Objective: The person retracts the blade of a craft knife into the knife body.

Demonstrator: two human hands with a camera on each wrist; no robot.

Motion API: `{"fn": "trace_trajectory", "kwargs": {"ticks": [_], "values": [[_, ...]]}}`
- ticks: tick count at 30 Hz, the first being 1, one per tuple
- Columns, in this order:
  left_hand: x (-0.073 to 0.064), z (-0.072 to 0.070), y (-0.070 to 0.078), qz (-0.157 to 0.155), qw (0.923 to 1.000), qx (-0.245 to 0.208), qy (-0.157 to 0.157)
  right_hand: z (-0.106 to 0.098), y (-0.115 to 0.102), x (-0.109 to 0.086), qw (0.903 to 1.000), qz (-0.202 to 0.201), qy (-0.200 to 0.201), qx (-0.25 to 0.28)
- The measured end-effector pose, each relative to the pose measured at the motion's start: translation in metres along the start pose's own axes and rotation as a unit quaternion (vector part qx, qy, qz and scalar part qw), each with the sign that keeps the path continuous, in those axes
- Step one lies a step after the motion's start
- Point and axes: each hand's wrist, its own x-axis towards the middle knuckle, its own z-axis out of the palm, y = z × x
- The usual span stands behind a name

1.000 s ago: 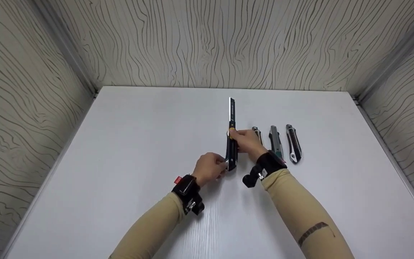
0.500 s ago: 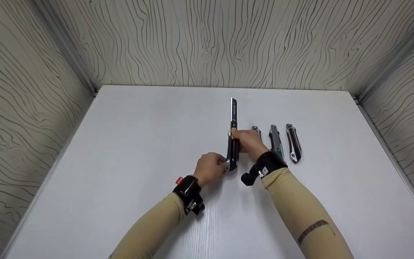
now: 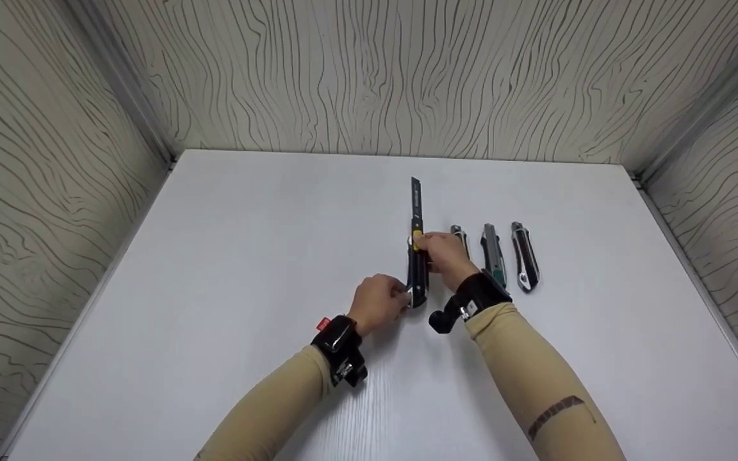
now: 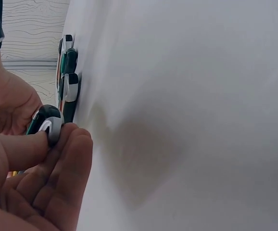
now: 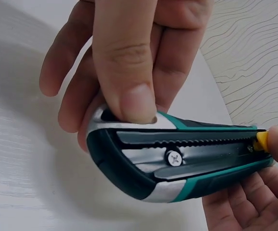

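A snap-off utility knife (image 3: 416, 272), dark with green trim and silver end pieces, is held above the table with its long blade (image 3: 416, 197) out and pointing to the far wall. My left hand (image 3: 378, 303) pinches its silver butt end between thumb and fingers, the thumb pressing on the metal in the right wrist view. Farther up the handle my right hand (image 3: 448, 257) grips it, thumb on the yellow slider (image 5: 262, 141). A screw (image 5: 173, 158) and a toothed slot show on the handle's face.
Three more utility knives lie in a row to the right: one partly behind my right hand (image 3: 459, 232), a grey-green one (image 3: 492, 246), and a black-and-silver one (image 3: 524, 257). The white table (image 3: 228, 243) is bordered by wood-patterned walls (image 3: 369, 77).
The knife has shifted slightly right and toward me, and turned so that more of the blade's flat side shows. Both hands keep their hold on it. The other knives stay in place.
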Motion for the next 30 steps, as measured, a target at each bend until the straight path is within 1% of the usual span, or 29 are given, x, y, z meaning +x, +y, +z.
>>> {"fn": "trace_trajectory", "kwargs": {"ticks": [4, 7, 12, 15, 21, 25, 30], "values": [[-0.0010, 0.0007, 0.0013, 0.002, 1.0000, 0.007, -0.001, 0.0003, 0.0017, -0.0014, 1.0000, -0.001, -0.005, -0.005], [-0.0014, -0.0004, 0.0003, 0.003, 0.9999, 0.010, 0.004, 0.0016, 0.0033, -0.0012, 0.9998, -0.003, -0.017, -0.010], [-0.0015, -0.0013, -0.0025, 0.011, 0.9997, 0.018, 0.015, 0.0049, 0.0044, -0.0011, 0.9991, -0.022, -0.035, -0.011], [-0.0014, -0.0013, -0.0024, 0.017, 0.9993, 0.025, 0.020, 0.0062, 0.0038, -0.0013, 0.9989, -0.029, -0.032, -0.017], [-0.0017, -0.0026, -0.0009, 0.012, 0.9995, 0.018, 0.021, 0.0068, 0.0021, -0.0008, 0.9996, -0.020, -0.022, -0.005], [-0.0022, -0.0021, -0.0003, 0.012, 0.9995, 0.019, 0.021, 0.0079, 0.0020, -0.0002, 0.9996, -0.019, -0.020, 0.005], [-0.0024, -0.0029, -0.0019, 0.013, 0.9993, 0.025, 0.025, 0.0091, 0.0016, -0.0006, 0.9996, -0.014, -0.025, 0.003]]}}
